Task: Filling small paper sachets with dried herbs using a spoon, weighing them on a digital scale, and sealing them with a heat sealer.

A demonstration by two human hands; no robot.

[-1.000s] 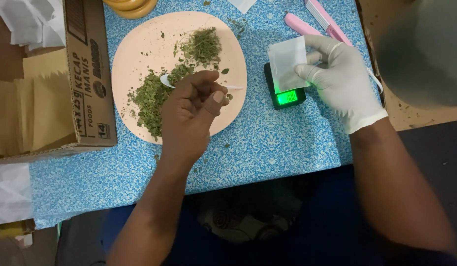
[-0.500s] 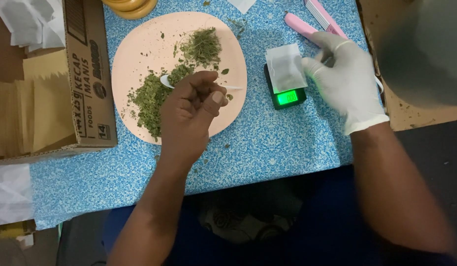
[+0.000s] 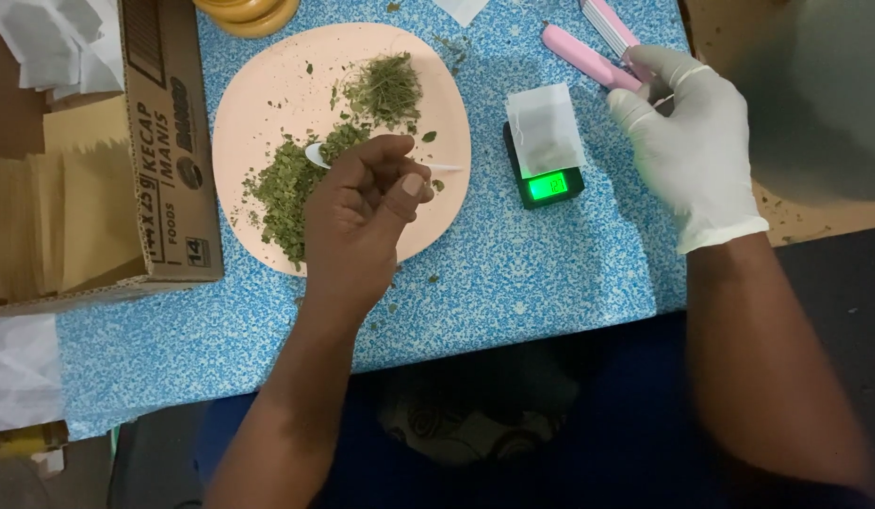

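My left hand (image 3: 357, 221) sits over the pink plate (image 3: 258, 104), fingers pinched around a small white spoon (image 3: 317, 154). The spoon's bowl pokes out at ten o'clock from the knuckles and its handle tip at three o'clock. The bowl rests at the top edge of the larger heap of dried green leaves (image 3: 285, 193), which lies at nine o'clock from my hand. A second, smaller heap (image 3: 385, 87) lies at twelve o'clock on the plate.

At three o'clock from the plate stands a small black scale (image 3: 547, 184) with its green display lit. A clear little bag (image 3: 545, 130) lies on its pan, holding a few green bits.

My right hand (image 3: 692, 151), in a white glove, is at three o'clock from the scale. Its fingers are curled over the end of a pink sealer (image 3: 588, 58); I cannot tell if they grip it.

A cardboard box (image 3: 169, 151) stands at nine o'clock from the plate on the blue speckled table (image 3: 531, 273).
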